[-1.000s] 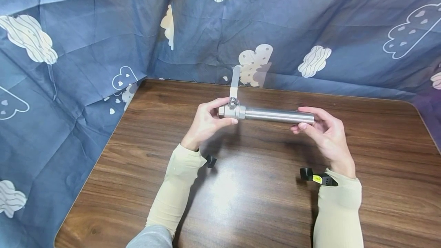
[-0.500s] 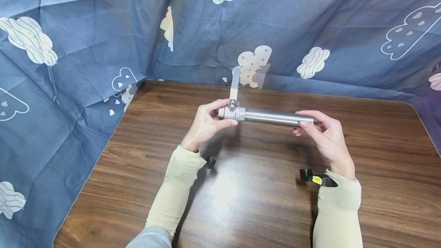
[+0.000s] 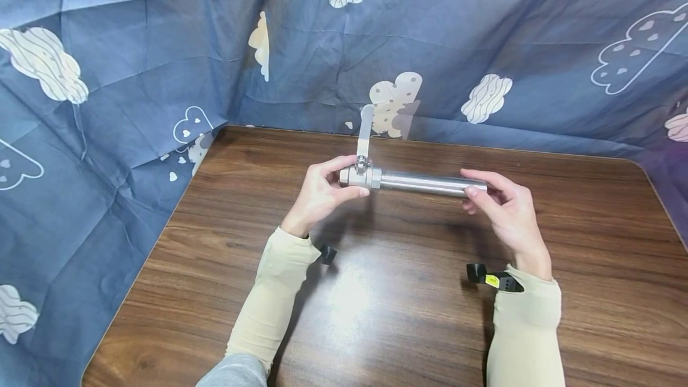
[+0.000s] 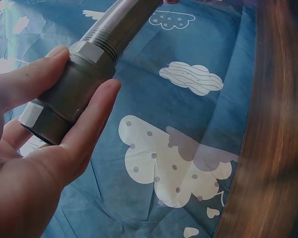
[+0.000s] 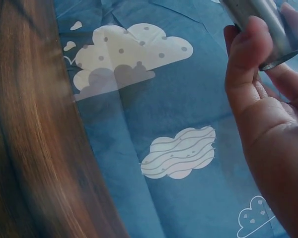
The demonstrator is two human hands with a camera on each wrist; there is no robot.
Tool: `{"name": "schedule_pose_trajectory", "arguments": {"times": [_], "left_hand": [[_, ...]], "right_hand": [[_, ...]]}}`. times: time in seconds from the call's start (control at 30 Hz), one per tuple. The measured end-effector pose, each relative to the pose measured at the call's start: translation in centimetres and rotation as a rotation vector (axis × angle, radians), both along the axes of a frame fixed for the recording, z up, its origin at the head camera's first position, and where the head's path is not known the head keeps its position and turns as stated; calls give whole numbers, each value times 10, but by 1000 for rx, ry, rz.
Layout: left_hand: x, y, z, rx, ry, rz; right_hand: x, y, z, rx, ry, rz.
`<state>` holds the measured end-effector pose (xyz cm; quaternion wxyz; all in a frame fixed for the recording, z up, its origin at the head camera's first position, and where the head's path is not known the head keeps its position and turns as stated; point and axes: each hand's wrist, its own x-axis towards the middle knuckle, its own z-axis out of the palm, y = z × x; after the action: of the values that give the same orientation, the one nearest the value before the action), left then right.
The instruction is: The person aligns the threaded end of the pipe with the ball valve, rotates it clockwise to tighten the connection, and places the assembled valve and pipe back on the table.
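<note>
A shiny metal ball valve (image 3: 361, 176) is held above the table by my left hand (image 3: 317, 193), thumb on the near side and fingers behind. Its long flat lever (image 3: 365, 130) points away from me. From the valve's right side a smooth steel pipe (image 3: 424, 183) runs level to the right; in the left wrist view, threads (image 4: 103, 40) show where the pipe meets the valve's hex end. My right hand (image 3: 507, 211) grips the pipe's free end between thumb and fingers. The right wrist view shows that pipe end (image 5: 268, 37) with its open rim between the fingers.
Beneath the hands lies a dark wood-grain table (image 3: 408, 327) with a bright light reflection. A blue curtain (image 3: 301, 46) with cloud prints hangs along the back and left edges. Black wrist cameras (image 3: 476, 273) sit at both cuffs.
My right fingers have shifted slightly around the pipe's end, which dipped a little and came back up. The left hand keeps its hold on the valve, and the lever's direction is unchanged.
</note>
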<state>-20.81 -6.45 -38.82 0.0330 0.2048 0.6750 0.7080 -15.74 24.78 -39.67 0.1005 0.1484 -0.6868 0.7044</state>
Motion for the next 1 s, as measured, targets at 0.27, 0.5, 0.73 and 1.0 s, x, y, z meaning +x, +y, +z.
{"name": "schedule_pose_trajectory", "arguments": {"times": [0.27,0.5,0.73,1.0], "left_hand": [[0,-2,0,6,-21,24],[-1,-3,0,11,-41,23],[0,-3,1,19,-45,20],[0,-3,1,21,-34,13]], "right_hand": [[0,-2,-1,-199,84,164],[0,-1,-2,-240,127,226],[-1,0,-2,-234,139,241],[-1,0,-2,-224,151,248]]}}
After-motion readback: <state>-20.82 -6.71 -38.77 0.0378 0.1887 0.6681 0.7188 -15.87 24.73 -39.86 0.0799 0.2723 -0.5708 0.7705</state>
